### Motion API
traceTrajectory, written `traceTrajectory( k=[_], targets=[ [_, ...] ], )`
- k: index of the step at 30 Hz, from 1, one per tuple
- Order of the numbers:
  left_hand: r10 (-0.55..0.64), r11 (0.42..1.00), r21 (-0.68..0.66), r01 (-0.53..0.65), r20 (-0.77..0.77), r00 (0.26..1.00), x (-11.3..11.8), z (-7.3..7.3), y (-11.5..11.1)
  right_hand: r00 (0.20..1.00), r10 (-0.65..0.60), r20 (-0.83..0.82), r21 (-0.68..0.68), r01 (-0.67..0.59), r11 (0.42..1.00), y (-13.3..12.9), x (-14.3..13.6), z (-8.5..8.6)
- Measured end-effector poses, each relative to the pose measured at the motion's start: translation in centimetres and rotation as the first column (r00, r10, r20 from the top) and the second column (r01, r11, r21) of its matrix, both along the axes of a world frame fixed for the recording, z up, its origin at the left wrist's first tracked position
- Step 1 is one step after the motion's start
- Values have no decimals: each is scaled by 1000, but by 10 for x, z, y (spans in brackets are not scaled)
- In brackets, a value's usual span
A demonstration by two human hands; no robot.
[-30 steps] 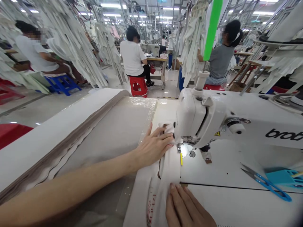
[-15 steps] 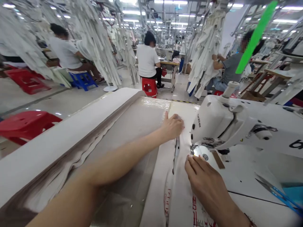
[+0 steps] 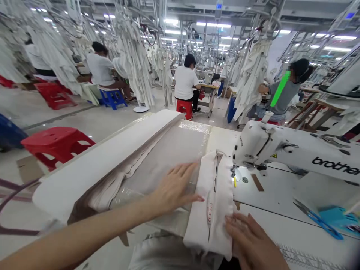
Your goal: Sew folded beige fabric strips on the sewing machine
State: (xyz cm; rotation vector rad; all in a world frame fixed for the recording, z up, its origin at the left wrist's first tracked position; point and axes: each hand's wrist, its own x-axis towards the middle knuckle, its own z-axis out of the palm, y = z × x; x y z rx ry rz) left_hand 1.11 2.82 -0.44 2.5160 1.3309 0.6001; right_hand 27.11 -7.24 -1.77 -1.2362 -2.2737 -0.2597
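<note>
A pale fabric piece [image 3: 202,213] with a long slit down its middle and red markings lies at the table's front edge, left of the white sewing machine [image 3: 255,142]. Over the covered tabletop, my left hand [image 3: 176,185] is open, fingers spread, its thumb tip at the fabric's left part. My right hand [image 3: 250,236] rests at the fabric's lower right edge with its fingers together; whether it pinches the cloth is unclear. The needle area [image 3: 234,174] is just beyond the fabric's right edge.
Blue-handled scissors [image 3: 320,221] and a blue holder [image 3: 340,219] lie at the right. A clear ruler [image 3: 309,258] is at the lower right. Folded fabric [image 3: 118,180] lies along a white board [image 3: 107,153] at left. Red stool [image 3: 59,140] beyond; several people sit behind.
The fabric and both hands have moved toward me, away from the needle area. My left hand has spread its fingers and shifted left. The camera view has shifted.
</note>
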Motion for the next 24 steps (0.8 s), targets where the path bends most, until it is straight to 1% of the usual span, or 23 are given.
traceTrajectory(
  k=[1,2,3,4,5,7,8,9,11,12,14,16,18,20,22,24],
  targets=[
    [74,995,-73,-72,32,997,-2,-1,-10,993,-87,-75,-94,80,992,2,2,1],
    [131,982,-140,-123,49,990,-1,-2,-17,970,-201,-138,-177,176,968,7,3,2],
    [168,970,-187,-154,57,984,5,-2,-22,924,-339,-177,-245,292,924,14,1,3],
    [183,963,-211,-167,63,981,12,-2,-25,900,-398,-177,-275,343,898,21,-2,3],
    [180,963,-215,-162,70,981,19,-1,-28,884,-430,-182,-285,371,884,27,-7,3],
    [135,972,-205,-113,100,986,29,1,-29,888,-419,-191,-308,351,884,35,-18,2],
    [112,975,-207,-85,122,986,29,3,-28,890,-404,-209,-325,326,888,35,-22,1],
    [99,975,-214,-66,147,984,24,4,-27,889,-393,-235,-349,301,888,34,-25,1],
    [108,971,-230,-63,191,976,4,7,-23,874,-387,-294,-408,252,878,30,-25,2],
    [131,969,-234,-82,205,970,-9,8,-21,860,-394,-324,-435,234,869,28,-23,3],
    [206,964,-211,-159,219,954,-32,10,-19,831,-412,-374,-474,211,855,26,-20,6],
    [283,956,-150,-253,230,931,-43,11,-23,808,-428,-404,-490,204,847,27,-20,8],
    [319,948,-75,-310,234,918,-37,11,-30,794,-443,-416,-498,209,842,28,-24,8],
    [323,946,-28,-324,184,928,-22,10,-35,783,-454,-424,-503,214,838,29,-29,6],
    [331,944,-38,-329,113,937,-8,9,-32,772,-463,-436,-506,215,835,28,-32,4],
    [344,937,-94,-337,69,936,-5,8,-23,759,-469,-452,-508,212,834,27,-32,2]
  ],
)
